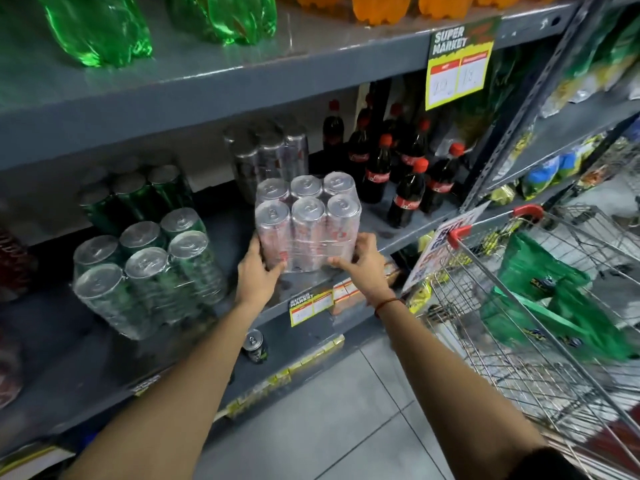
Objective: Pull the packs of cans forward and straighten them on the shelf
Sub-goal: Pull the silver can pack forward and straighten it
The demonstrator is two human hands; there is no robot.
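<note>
Your two bare arms reach forward to a grey metal shelf (pixel 349 284) in a shop aisle; between your hands stands a shrink-wrapped six-pack of silver cans (pixel 307 221), upright, near the front edge of the shelf, its six pull-tab tops facing up in two rows of three. Your left hand (pixel 258 273) grips the pack's lower left corner, fingers curled around the side and thumb pressed on the front of the wrap; your right hand (pixel 362 263) holds the lower right corner, fingers wrapped around the side and thumb laid across the bottom front; a thin red thread band (pixel 387 304) circles your right wrist.

Just behind this pack sits another silver can pack (pixel 268 157), further back in shadow; to the left, well apart from your hands, stands a wrapped six-pack of green cans (pixel 152 278), turned at an angle to the shelf edge, with a second green can pack (pixel 138 197) behind it. To the right of your pack stand dark cola bottles (pixel 407 181) with red caps.

A yellow price label (pixel 310 308) hangs on the shelf edge below your hands; a larger yellow and green supermarket price sign (pixel 459 62) hangs from the shelf above, where green plastic bottles (pixel 100 29) and orange bottles (pixel 384 6) stand. One loose can (pixel 255 345) lies on the lower shelf; at your right is a wire shopping trolley (pixel 519 341) with red handle ends, holding green bags (pixel 554 299).
</note>
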